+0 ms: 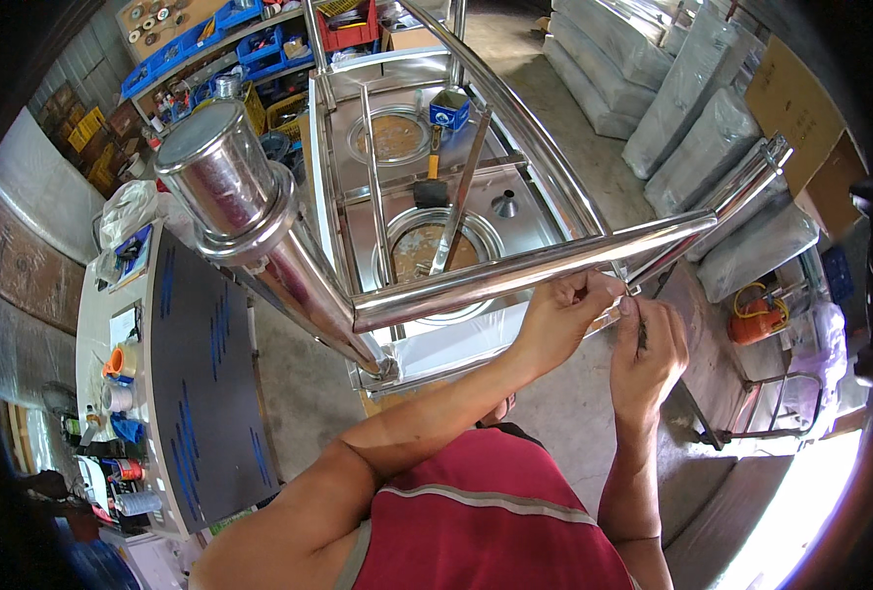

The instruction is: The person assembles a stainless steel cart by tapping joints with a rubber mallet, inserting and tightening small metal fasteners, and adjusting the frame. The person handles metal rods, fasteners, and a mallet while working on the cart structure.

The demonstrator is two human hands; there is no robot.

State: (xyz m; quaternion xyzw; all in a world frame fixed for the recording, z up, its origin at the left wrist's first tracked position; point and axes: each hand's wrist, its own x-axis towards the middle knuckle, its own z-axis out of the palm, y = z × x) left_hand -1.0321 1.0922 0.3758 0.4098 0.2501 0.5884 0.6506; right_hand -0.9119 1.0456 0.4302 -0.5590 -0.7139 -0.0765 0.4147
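Likely stiff, heavy, slippery: polished silver steel-tube frame (515,273) | best hold: straight run | left hand (566,311), right hand (653,349): fingers bent, grip unclear

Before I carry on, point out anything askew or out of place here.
The mallet and funnel look out of place: both sit loose on the metal top, near its closer round hole, like stray tools. I see no clear spill or damage.
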